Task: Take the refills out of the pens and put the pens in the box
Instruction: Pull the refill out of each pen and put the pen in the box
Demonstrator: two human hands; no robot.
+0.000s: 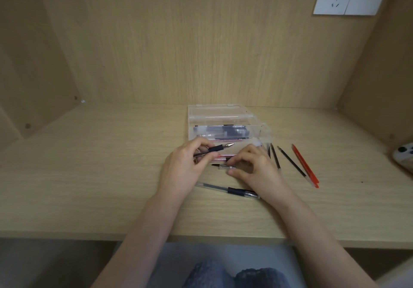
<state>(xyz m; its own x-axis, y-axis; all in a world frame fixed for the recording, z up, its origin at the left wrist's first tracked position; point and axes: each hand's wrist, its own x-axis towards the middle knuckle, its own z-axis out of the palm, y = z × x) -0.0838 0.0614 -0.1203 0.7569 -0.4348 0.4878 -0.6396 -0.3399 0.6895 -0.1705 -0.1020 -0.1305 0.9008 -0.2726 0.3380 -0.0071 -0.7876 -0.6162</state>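
The left hand curls round a black-gripped pen, tip pointing right, in front of the clear box on the desk. The right hand pinches a small pen part, too blurred to identify. The box's contents show only as dark shapes. Another pen lies nearer, one end hidden under the right wrist. Loose refills lie right of the box.

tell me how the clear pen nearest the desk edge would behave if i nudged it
The clear pen looks round and slim, so it would probably roll on the flat desk. Its thin plastic barrel suggests it is light and stiff. The dark rubber sleeve may slow that.
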